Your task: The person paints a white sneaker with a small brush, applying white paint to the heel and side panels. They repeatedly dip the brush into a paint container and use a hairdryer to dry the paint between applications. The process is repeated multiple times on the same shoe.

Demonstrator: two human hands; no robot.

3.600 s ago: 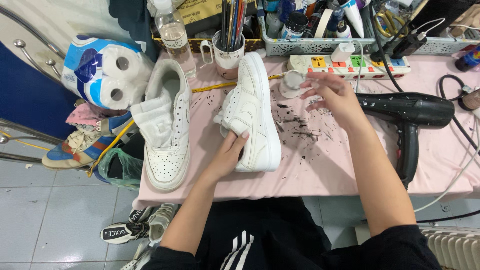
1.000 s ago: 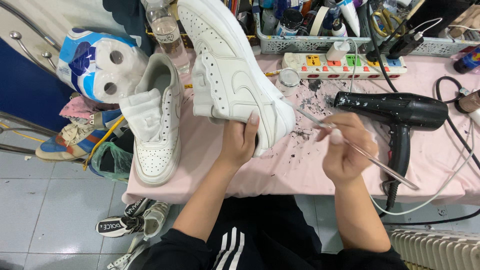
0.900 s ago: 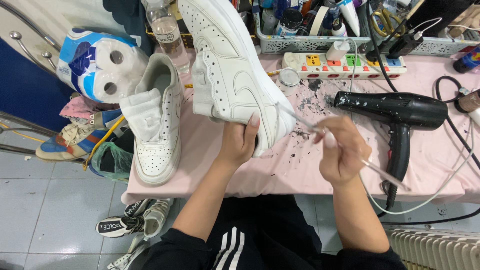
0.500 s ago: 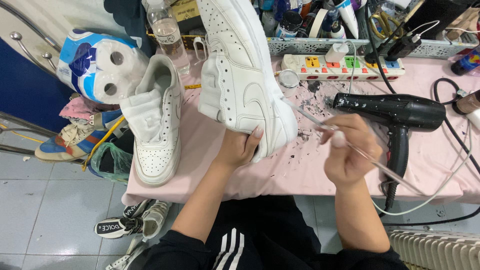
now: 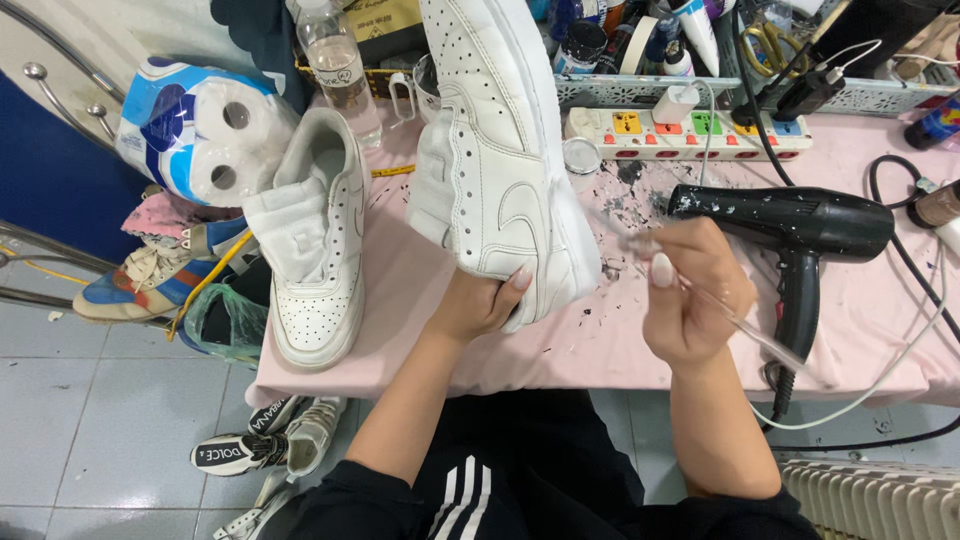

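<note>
Over pink table point(image 5: 420, 300), left hand point(image 5: 475, 305) under raised white sneaker point(image 5: 500, 150).

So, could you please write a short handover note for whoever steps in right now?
Left hand: grips the heel of the raised white sneaker, toe pointing away.
Right hand: holds a thin clear-handled brush, tip close to the sneaker's rear side.
Second white sneaker lies on the pink table cover; black hair dryer lies to the right.
Done: dark flecks already lie on the cover.
Left: cannot tell how much brushwork remains.
</note>
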